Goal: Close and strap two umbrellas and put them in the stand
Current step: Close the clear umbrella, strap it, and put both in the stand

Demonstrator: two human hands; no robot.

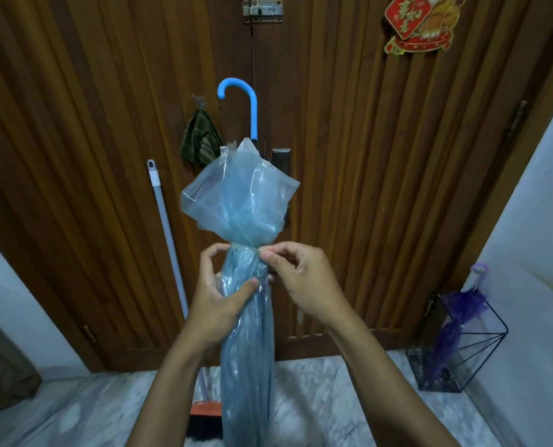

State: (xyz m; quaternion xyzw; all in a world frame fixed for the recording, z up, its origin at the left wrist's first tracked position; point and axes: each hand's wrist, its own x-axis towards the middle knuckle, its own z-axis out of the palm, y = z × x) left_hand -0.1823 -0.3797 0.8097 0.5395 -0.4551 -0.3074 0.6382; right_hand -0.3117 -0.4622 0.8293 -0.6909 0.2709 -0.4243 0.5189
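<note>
So basically this was about the halfway mark, going by how things lay. One purple umbrella (458, 321) was already closed up and standing in the black wire stand (481, 346) in the right corner by the wall, hook handle poking out the top. The second one, a see-through blue umbrella (247, 317), was held upright in front of the wooden door (365, 156), blue hook handle (251, 104) up top, canopy gathered into a roll below a pale strap (242, 247) and flaring out loose above it. The left hand (218, 301) was wrapped around the rolled canopy just under the strap, thumb pressed into the plastic. The right hand (304, 285) had its fingertips pinched right at the strap's end, on the right side of the roll. Couldn't tell if the strap was actually fastened yet or just pulled around. My read: finish that strap, then carry it over and drop it in the stand next to the purple one, which looked to have room.
</note>
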